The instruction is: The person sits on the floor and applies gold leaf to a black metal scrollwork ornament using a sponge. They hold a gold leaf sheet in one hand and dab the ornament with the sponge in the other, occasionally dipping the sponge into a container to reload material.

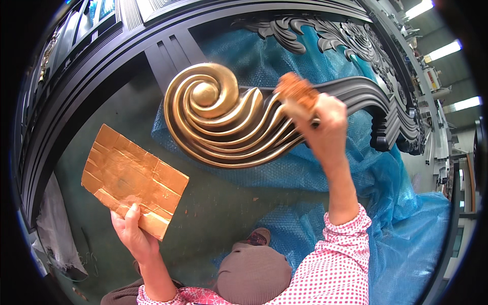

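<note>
My left hand point(133, 231) grips a creased cardboard piece point(133, 175) by its lower edge, thumb on top; its face is coated in coppery gold. My right hand point(328, 122) is closed around a brush point(300, 94) with orange-brown bristles, smeared by motion. It is over the right part of a carved scroll point(206, 94); whether the bristles touch it I cannot tell. Gold covers the spiral and the raised ridges of the scroll, while its grooves stay dark. Further right the same moulding point(356, 91) is plain black.
Blue bubble wrap point(406, 213) lies under and to the right of the scroll. Black carved leafwork point(351, 38) and a black curved frame point(96, 71) surround the work. A white sack point(58, 223) rests at the left. My knee point(254, 274) is at the bottom, above the green floor point(203, 203).
</note>
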Available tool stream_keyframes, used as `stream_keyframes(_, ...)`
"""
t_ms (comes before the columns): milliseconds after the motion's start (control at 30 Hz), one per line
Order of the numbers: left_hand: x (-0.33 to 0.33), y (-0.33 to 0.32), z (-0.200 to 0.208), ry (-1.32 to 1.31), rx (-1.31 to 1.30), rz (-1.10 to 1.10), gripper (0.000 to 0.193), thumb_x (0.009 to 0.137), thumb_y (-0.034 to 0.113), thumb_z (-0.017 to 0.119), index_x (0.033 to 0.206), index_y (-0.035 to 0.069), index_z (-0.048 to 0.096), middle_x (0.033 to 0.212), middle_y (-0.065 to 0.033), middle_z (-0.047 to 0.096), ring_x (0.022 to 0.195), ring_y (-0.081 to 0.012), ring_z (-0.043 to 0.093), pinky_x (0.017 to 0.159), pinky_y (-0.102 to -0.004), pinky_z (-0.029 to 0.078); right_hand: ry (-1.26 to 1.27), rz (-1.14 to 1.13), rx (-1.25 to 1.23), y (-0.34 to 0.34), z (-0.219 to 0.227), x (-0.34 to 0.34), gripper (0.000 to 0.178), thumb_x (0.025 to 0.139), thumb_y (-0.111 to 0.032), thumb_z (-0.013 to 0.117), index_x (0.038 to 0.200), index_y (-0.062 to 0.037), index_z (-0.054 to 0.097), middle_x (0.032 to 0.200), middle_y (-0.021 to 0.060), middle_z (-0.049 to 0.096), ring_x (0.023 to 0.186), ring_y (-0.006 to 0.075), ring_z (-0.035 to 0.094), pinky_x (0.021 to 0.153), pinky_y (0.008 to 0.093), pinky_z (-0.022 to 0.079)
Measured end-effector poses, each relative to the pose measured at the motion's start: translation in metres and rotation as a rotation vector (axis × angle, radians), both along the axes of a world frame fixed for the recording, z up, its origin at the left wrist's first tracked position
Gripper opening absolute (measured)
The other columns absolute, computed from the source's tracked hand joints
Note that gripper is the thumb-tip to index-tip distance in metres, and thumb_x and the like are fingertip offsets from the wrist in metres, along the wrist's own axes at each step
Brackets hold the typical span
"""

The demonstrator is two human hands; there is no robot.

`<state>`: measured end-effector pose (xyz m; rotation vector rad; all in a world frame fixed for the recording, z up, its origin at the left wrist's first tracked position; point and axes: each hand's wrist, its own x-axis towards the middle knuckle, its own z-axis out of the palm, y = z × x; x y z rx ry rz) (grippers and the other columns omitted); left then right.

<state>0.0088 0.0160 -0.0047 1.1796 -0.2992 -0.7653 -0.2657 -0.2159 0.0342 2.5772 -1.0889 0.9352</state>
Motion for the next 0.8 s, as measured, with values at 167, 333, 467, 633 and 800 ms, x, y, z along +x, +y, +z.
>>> stream_keyframes(167, -0.003, -0.001, 0.002, -0.024, 0.013, -0.002, 0.038, 0.083, 0.005, 0.05, 0.119, -0.003, 0.04, 0.107, -0.0097, 0.052, 0.096, -0.0163, 0.055, 0.087, -0.03, 0.044, 0.04, -0.207, -0.01, -0.022, -0.005, -0.015, 0.02, 0.075, -0.023, 0.067, 0.076, -0.0086, 0.054, 0.074, 0.0058, 0.054, 0.075, 0.0243, 0.054, 0.072, 0.0391, 0.038)
stream_keyframes(333, 0.001, 0.001, -0.002, -0.023, 0.014, 0.001, 0.039, 0.083, 0.005, 0.051, 0.12, -0.003, 0.04, 0.107, -0.01, 0.053, 0.097, -0.0161, 0.054, 0.087, -0.0301, 0.044, -0.293, -0.13, 0.063, -0.014, 0.0, -0.009, 0.023, 0.074, -0.022, 0.07, 0.079, -0.0069, 0.053, 0.074, 0.0068, 0.053, 0.074, 0.0262, 0.053, 0.071, 0.0395, 0.038)
stream_keyframes(467, 0.0, 0.001, -0.003, -0.008, 0.008, -0.026, 0.039, 0.084, 0.005, 0.051, 0.12, -0.003, 0.04, 0.108, -0.0102, 0.052, 0.097, -0.0163, 0.054, 0.087, -0.0301, 0.044, -0.047, -0.043, -0.044, -0.02, -0.019, -0.008, 0.025, 0.074, -0.026, 0.07, 0.077, -0.0075, 0.052, 0.073, 0.0065, 0.051, 0.072, 0.025, 0.052, 0.07, 0.0372, 0.038)
stream_keyframes(633, 0.0, 0.0, 0.0, -0.016, 0.019, 0.0, 0.04, 0.083, 0.004, 0.05, 0.121, -0.004, 0.039, 0.11, -0.0112, 0.052, 0.097, -0.0172, 0.055, 0.087, -0.0307, 0.044, -0.224, -0.137, -0.029, -0.018, -0.014, -0.017, 0.024, 0.073, -0.023, 0.071, 0.083, -0.0072, 0.056, 0.079, 0.0064, 0.055, 0.078, 0.0258, 0.054, 0.072, 0.0387, 0.039)
stream_keyframes(800, 0.001, -0.001, -0.003, -0.002, -0.004, -0.014, 0.042, 0.083, 0.002, 0.049, 0.122, -0.005, 0.037, 0.111, -0.0129, 0.052, 0.098, -0.0184, 0.055, 0.088, -0.0314, 0.044, -0.123, -0.224, 0.043, -0.021, -0.022, -0.014, 0.023, 0.074, -0.024, 0.07, 0.079, -0.0076, 0.054, 0.073, 0.0043, 0.053, 0.075, 0.0244, 0.053, 0.072, 0.0374, 0.038)
